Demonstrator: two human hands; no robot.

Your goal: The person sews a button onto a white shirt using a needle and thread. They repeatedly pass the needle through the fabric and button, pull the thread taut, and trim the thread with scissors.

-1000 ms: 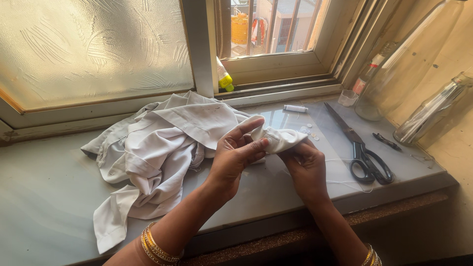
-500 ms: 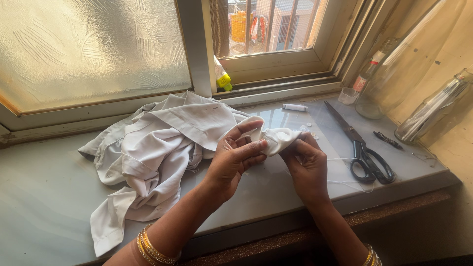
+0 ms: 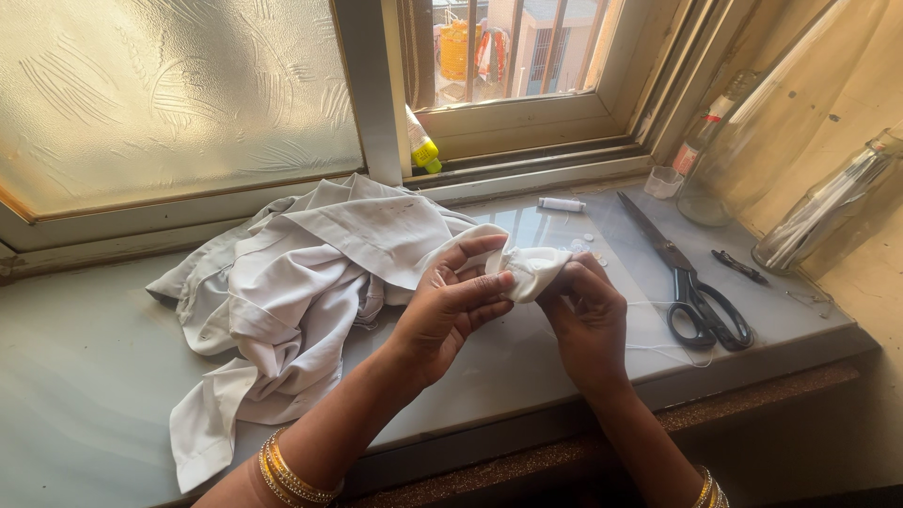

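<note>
Pinching a bunched corner of the white shirt between our left hand and right hand just above the bench, we're looking mid-stitch, with loose buttons, thread spool and scissors beside us.

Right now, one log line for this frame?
left hand: pinching white shirt fold | right hand: gripping same fold | scissors: on sill, untouched | thread spool: behind
</note>
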